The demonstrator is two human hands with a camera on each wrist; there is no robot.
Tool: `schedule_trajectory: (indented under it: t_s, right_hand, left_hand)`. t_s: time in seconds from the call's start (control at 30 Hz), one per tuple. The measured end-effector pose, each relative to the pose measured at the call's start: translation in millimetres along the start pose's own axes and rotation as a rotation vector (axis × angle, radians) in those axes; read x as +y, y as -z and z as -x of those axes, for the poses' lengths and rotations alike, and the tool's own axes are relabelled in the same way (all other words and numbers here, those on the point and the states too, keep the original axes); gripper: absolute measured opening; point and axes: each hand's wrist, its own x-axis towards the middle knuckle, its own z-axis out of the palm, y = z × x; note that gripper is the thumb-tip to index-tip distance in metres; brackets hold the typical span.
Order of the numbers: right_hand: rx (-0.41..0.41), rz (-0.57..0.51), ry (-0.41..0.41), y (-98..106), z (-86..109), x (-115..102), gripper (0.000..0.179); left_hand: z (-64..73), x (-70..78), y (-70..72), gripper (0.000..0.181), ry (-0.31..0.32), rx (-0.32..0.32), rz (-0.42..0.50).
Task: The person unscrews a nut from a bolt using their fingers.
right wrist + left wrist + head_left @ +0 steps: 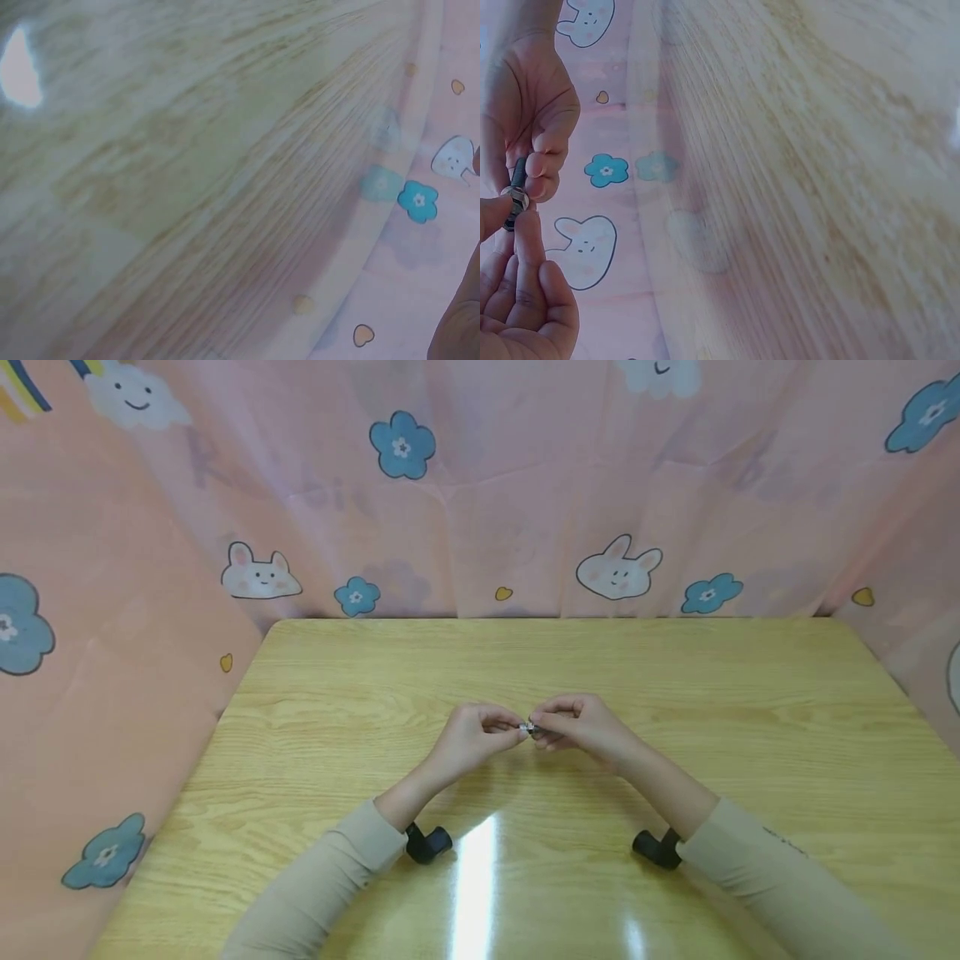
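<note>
A small dark metal bolt (518,174) with a threaded shank and a shiny ring-like piece, perhaps a nut or washer (514,196), lies between the fingertips of both hands. My left hand (472,735) pinches the bolt's ringed end between thumb and index finger. From the other side, my right hand (588,727) holds the threaded end with thumb and fingers. Both hands are raised over the middle of the wooden table (360,693). In the right wrist view only a sliver of the right hand (457,319) shows, and the bolt is out of sight there.
A pink cloth (480,510) printed with flowers and rabbits hangs behind the table and at its sides. Black wrist devices (429,845) poke out beside the sleeve cuffs. A bright reflection (474,885) streaks the table's near part.
</note>
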Motion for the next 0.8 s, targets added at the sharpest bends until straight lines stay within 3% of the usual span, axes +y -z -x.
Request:
schedule_trajectory:
  t_s: [0.17, 0.37, 0.6, 0.8]
  right_hand:
    - [-0.013, -0.047, 0.017, 0.0, 1.5, -1.3, 0.031]
    - [-0.016, -0.015, 0.039, 1.4, 2.7, -1.5, 0.031]
    - [-0.012, -0.026, -0.005, -0.1, 1.8, -3.8, 0.038]
    - [-0.052, -0.071, -0.017, -1.0, 3.5, -5.1, 0.029]
  left_hand:
    - [0.6, 1.3, 1.7, 0.014, 0.01, -0.011, 0.005]
    - [1.5, 1.1, 2.0, 0.014, 0.012, -0.019, 0.014]
    - [2.1, 0.6, 2.4, 0.013, 0.008, -0.011, -0.013]
    - [3.1, 2.2, 2.9, 0.015, 0.012, -0.017, 0.008]
